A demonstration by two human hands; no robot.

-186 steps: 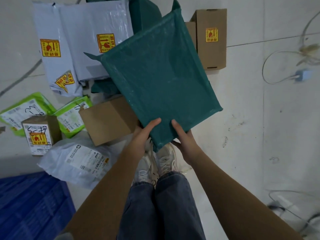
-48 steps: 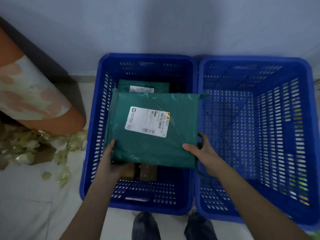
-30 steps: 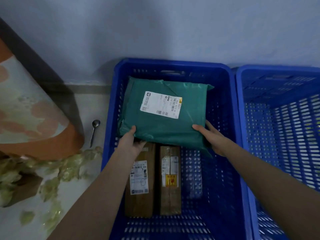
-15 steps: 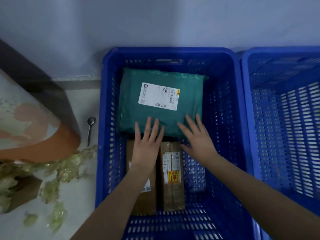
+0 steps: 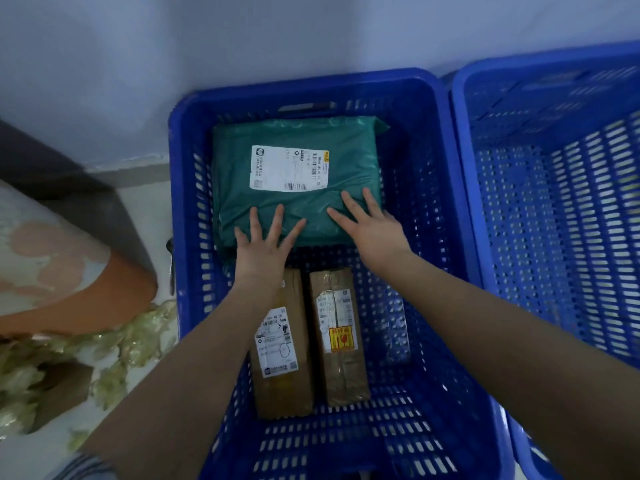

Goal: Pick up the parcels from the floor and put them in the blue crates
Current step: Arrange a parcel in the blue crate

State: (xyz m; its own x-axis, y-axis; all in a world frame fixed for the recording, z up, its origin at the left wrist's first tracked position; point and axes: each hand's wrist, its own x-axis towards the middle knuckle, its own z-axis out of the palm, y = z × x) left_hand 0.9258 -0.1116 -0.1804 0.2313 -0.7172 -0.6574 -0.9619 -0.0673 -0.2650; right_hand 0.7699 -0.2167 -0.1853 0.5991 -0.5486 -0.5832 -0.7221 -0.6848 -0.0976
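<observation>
hands flat on the green parcel

two brown boxes (image 5: 308, 341) lie nearest in the left blue crate (image 5: 183, 209). beyond them, the left hand (image 5: 265, 249) and right hand (image 5: 367, 228) rest with fingers spread on the green parcel (image 5: 294, 178) at the crate's far end.

Floor (image 5: 138, 216): 2 blue crates (image 5: 183, 202) side by side; pale-green scraps (image 5: 131, 341) left.
</observation>
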